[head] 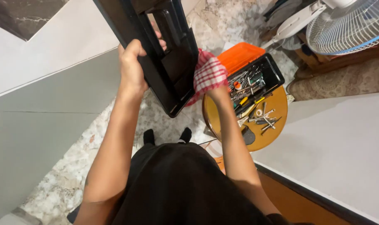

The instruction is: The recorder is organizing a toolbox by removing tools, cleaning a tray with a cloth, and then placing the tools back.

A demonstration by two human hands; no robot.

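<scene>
Left hand (132,66) clasped the rigid, bulky black plastic panel (164,54) by its edge; right hand (212,85) pressed a checked cloth (208,74) against it

I stand in a home room. The round wooden stool (277,108) is my landmark: beneath it lies marble-patterned floor tile (164,125); beyond it stand a white pedestal fan (343,25) and a patterned rug (339,83); on it rests an open toolbox (256,79) with hand tools.

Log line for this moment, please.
left hand: grips black panel | right hand: wipes it with checked cloth | toolbox: open
</scene>
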